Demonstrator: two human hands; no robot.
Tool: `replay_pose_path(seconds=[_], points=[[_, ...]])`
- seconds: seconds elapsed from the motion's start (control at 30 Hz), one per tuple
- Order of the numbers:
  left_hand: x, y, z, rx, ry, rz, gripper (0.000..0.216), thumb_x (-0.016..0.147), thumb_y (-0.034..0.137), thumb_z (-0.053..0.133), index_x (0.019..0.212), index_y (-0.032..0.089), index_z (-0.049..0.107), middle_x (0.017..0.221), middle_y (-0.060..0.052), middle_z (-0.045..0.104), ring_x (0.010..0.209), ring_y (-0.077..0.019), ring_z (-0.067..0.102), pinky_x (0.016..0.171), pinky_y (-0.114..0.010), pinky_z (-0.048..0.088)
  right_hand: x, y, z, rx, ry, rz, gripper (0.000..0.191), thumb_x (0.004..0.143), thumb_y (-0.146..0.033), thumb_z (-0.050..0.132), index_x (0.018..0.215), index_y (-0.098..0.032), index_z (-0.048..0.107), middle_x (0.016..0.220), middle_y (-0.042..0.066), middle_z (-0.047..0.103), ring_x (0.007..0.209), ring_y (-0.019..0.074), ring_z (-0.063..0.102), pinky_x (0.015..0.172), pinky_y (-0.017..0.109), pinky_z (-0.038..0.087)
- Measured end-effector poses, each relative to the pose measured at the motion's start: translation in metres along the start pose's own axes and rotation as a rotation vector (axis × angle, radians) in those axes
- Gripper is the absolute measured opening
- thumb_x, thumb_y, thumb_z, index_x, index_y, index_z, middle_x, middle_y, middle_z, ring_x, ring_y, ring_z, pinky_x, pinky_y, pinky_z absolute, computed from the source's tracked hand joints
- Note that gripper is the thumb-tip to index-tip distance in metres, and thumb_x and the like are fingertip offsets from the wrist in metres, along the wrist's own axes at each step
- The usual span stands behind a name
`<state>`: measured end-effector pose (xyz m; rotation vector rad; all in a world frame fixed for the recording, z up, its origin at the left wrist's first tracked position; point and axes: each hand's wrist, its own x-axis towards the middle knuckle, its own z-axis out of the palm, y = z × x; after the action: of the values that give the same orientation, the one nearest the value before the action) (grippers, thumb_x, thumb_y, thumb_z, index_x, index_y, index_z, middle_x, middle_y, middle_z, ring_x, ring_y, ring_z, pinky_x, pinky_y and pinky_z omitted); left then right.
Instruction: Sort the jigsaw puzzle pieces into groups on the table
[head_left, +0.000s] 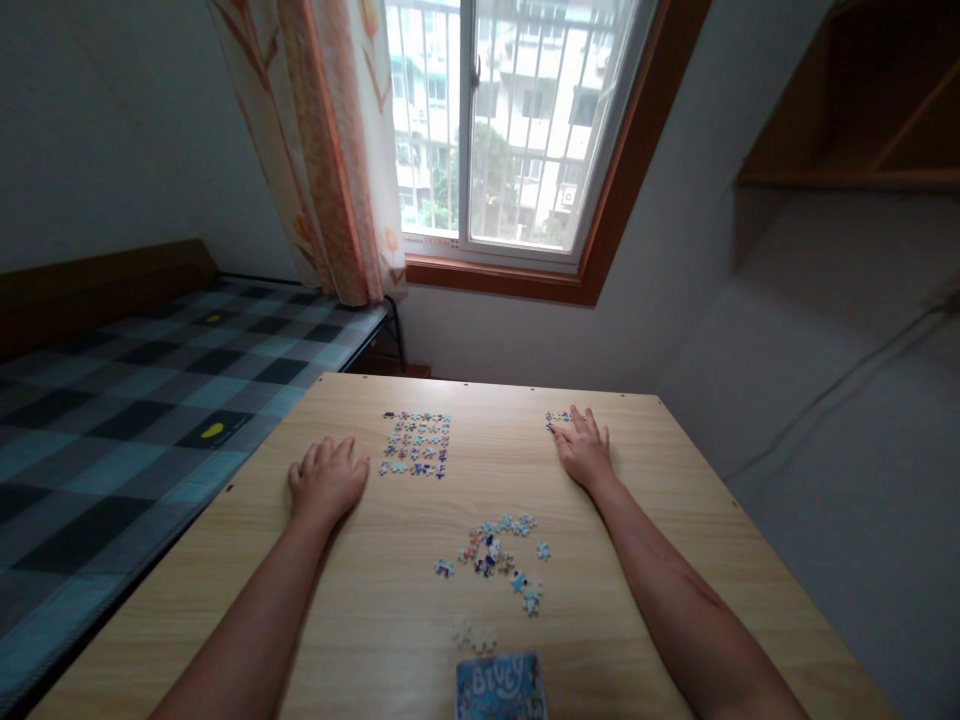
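My left hand (328,482) lies on the table with its fingers apart, holding nothing, just left of several rows of jigsaw puzzle pieces (417,440). Towards the far right, my right hand (583,450) reaches a smaller group of puzzle pieces (559,416), its fingers spread and its thumb side touching the near edge of that group. Part of the group is hidden under the fingers. Between my forearms is a loose pile of puzzle pieces (489,550), with single pieces scattered around it. Several pale pieces (474,637) lie nearer to me.
A blue box marked "Bluey" (501,687) is at the near side of the wooden table (390,590). Left of the table stands a bed with a checked cover (157,375). Beyond are a curtain (337,150) and a window (517,130); a wall shelf (847,180) hangs at right.
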<state>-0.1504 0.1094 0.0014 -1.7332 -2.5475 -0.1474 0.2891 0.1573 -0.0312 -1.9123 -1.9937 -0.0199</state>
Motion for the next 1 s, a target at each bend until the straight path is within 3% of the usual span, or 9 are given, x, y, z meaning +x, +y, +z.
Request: replay_pose_path(seconds=[0.17, 0.3, 0.37, 0.43, 0.5, 0.6, 0.8, 1.0], points=[[0.0, -0.002, 0.004, 0.002, 0.021, 0.018, 0.061, 0.095, 0.048, 0.034, 0.147, 0.021, 0.051, 0.156, -0.015, 0.042, 0.144, -0.032, 0.035, 0.115, -0.052, 0.026, 0.0, 0.004, -0.002, 0.068, 0.168, -0.058, 0.037, 0.102, -0.034, 0.043, 0.125, -0.03, 0.072, 0.158, 0.007, 0.042, 0.149, 0.0339, 0.027, 0.115, 0.066, 0.023], [0.0, -0.001, 0.002, -0.006, 0.001, 0.01, 0.062, 0.095, 0.048, 0.033, 0.148, 0.021, 0.051, 0.157, -0.015, 0.041, 0.144, -0.0313, 0.035, 0.116, -0.051, 0.026, -0.007, -0.008, -0.017, 0.167, 0.25, -0.278, 0.032, 0.099, -0.033, 0.048, 0.107, -0.026, 0.078, 0.15, 0.008, 0.052, 0.145, 0.0328, 0.033, 0.117, 0.062, 0.022], [-0.001, 0.0, 0.0, -0.008, -0.015, 0.004, 0.062, 0.095, 0.048, 0.033, 0.148, 0.02, 0.051, 0.158, -0.015, 0.04, 0.145, -0.0316, 0.034, 0.116, -0.052, 0.025, -0.015, -0.025, -0.025, 0.245, 0.183, -0.446, 0.027, 0.096, -0.033, 0.053, 0.095, -0.026, 0.079, 0.134, 0.008, 0.064, 0.134, 0.0296, 0.046, 0.116, 0.054, 0.027], [-0.002, 0.002, -0.003, -0.01, -0.022, 0.004, 0.063, 0.095, 0.049, 0.032, 0.148, 0.019, 0.05, 0.158, -0.016, 0.04, 0.145, -0.0316, 0.034, 0.116, -0.051, 0.025, -0.025, -0.046, -0.031, 0.334, 0.028, -0.581, 0.023, 0.095, -0.033, 0.057, 0.09, -0.025, 0.078, 0.108, 0.008, 0.073, 0.111, 0.0248, 0.06, 0.108, 0.045, 0.038], [-0.003, 0.002, -0.004, -0.016, -0.024, 0.004, 0.063, 0.095, 0.049, 0.033, 0.148, 0.019, 0.05, 0.158, -0.016, 0.04, 0.145, -0.0317, 0.033, 0.116, -0.052, 0.025, -0.034, -0.066, -0.033, 0.414, -0.102, -0.668, 0.021, 0.094, -0.031, 0.059, 0.085, -0.024, 0.076, 0.092, 0.008, 0.074, 0.093, 0.0223, 0.063, 0.099, 0.04, 0.043], [-0.003, 0.002, -0.003, -0.031, -0.027, 0.0, 0.063, 0.096, 0.049, 0.032, 0.148, 0.02, 0.05, 0.159, -0.016, 0.039, 0.145, -0.0321, 0.033, 0.117, -0.052, 0.025, -0.043, -0.084, -0.033, 0.472, -0.239, -0.777, 0.009, 0.088, -0.029, 0.067, 0.084, -0.024, 0.073, 0.083, 0.005, 0.072, 0.082, 0.0201, 0.062, 0.088, 0.035, 0.045], [-0.004, 0.001, -0.002, -0.011, -0.013, 0.005, 0.061, 0.095, 0.048, 0.034, 0.148, 0.021, 0.051, 0.158, -0.015, 0.04, 0.145, -0.0313, 0.034, 0.117, -0.051, 0.025, -0.043, -0.075, -0.035, 0.465, -0.363, -0.703, 0.011, 0.076, -0.022, 0.077, 0.08, -0.02, 0.067, 0.073, -0.002, 0.061, 0.067, 0.0126, 0.054, 0.064, 0.023, 0.037], [-0.004, 0.001, -0.002, 0.004, 0.001, 0.012, 0.061, 0.095, 0.047, 0.035, 0.147, 0.02, 0.051, 0.157, -0.016, 0.042, 0.144, -0.032, 0.035, 0.116, -0.051, 0.026, -0.035, -0.061, -0.035, 0.419, -0.327, -0.587, 0.02, 0.075, -0.021, 0.08, 0.072, -0.019, 0.061, 0.069, -0.004, 0.058, 0.065, 0.0112, 0.05, 0.061, 0.022, 0.032]])
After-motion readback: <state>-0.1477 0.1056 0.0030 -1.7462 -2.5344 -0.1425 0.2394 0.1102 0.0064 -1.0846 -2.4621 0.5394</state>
